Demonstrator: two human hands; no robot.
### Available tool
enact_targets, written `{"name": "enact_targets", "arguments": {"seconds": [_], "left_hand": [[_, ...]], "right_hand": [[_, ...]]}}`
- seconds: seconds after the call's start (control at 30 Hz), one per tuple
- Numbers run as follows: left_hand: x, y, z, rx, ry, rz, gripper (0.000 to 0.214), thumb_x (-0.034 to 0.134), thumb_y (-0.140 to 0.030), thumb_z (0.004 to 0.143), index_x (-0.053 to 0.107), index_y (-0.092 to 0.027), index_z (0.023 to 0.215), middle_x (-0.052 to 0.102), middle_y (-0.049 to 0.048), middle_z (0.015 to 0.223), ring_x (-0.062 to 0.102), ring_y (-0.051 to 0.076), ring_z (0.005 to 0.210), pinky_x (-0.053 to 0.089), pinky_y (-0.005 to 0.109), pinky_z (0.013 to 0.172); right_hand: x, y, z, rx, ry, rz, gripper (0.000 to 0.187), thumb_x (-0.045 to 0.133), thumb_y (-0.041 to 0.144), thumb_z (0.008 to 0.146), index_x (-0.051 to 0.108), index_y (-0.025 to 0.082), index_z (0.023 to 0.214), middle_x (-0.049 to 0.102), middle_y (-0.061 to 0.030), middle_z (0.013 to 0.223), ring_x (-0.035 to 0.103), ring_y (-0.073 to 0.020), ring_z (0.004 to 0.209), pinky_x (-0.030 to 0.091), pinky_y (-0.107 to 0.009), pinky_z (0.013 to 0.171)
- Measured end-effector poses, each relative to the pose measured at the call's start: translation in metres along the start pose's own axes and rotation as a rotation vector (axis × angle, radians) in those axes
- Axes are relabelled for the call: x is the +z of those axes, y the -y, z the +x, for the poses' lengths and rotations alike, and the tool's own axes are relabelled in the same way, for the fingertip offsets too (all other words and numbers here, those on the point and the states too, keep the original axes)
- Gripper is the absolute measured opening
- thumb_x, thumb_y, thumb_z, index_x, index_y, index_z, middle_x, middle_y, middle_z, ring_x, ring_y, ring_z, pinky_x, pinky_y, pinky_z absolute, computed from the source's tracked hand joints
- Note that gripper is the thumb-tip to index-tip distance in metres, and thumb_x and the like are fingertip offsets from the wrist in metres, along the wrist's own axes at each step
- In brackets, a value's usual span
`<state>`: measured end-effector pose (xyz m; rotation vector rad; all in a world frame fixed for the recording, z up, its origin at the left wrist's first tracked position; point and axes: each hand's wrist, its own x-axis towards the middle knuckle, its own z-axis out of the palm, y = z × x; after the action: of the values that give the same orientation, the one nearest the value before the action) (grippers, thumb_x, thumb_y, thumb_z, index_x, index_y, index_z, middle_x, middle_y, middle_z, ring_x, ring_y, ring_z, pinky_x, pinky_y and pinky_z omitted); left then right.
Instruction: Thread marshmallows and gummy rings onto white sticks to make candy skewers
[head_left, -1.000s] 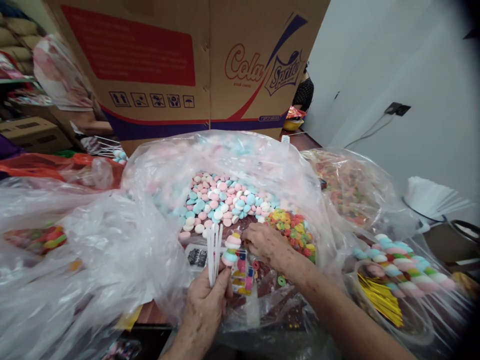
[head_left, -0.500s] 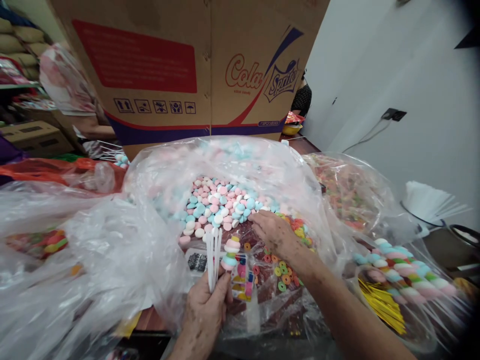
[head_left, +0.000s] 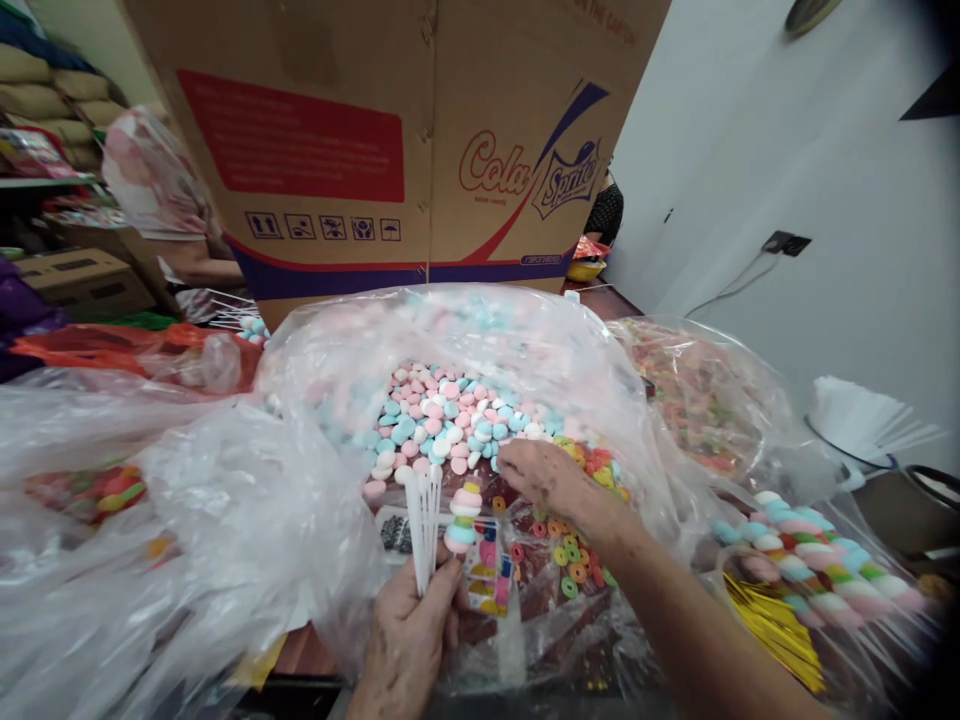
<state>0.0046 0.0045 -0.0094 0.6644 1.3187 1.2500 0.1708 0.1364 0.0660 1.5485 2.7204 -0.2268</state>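
My left hand (head_left: 416,620) is closed around a bundle of white sticks (head_left: 424,520). The same hand also holds a candy skewer (head_left: 465,520), upright, with stacked pink, white, green, blue and yellow pieces. Beyond it my right hand (head_left: 547,480) is over the near edge of a heap of pink, blue and white button-shaped marshmallows (head_left: 442,415). Its fingers are curled together, and what they hold, if anything, is hidden. Below the right hand lie small ring-shaped gummies (head_left: 574,560). A printed card or packet (head_left: 487,570) lies behind the skewer.
A large cardboard box (head_left: 337,230) stands behind the clear plastic bag (head_left: 480,310) of marshmallows. Finished-looking skewers (head_left: 817,550) and gold twist ties (head_left: 776,625) are at right, near white paper sticks (head_left: 862,415). More bags (head_left: 232,500) crowd the left. Another person's arm (head_left: 199,262) shows behind.
The view has tilted up a little. My right hand has drawn slightly back toward the skewer from the marshmallow heap. My left hand still holds the sticks and skewer.
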Motion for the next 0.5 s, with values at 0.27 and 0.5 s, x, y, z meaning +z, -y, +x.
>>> {"name": "enact_targets", "arguments": {"seconds": [0.27,0.5], "left_hand": [[0.001,-0.009,-0.003,-0.029,0.044,0.025,0.046,0.073,-0.059,0.072,0.067,-0.016,0.088,0.054,-0.0071,0.044,0.033,0.005,0.029,0.025,0.018,0.032],[0.000,-0.005,0.001,-0.044,0.034,0.017,0.051,0.076,-0.063,0.065,0.064,-0.016,0.083,0.059,-0.0056,0.049,0.038,0.006,0.028,0.023,0.017,0.029]], "right_hand": [[0.003,-0.011,-0.010,0.110,-0.125,0.098,0.017,0.047,0.020,0.096,0.063,0.019,0.090,0.067,-0.0055,0.092,0.059,-0.0183,0.084,0.038,-0.027,0.073],[0.011,0.000,0.002,0.100,-0.172,0.009,0.024,0.042,0.012,0.097,0.065,0.019,0.096,0.066,-0.0082,0.098,0.059,-0.0201,0.093,0.042,-0.028,0.080]]}}
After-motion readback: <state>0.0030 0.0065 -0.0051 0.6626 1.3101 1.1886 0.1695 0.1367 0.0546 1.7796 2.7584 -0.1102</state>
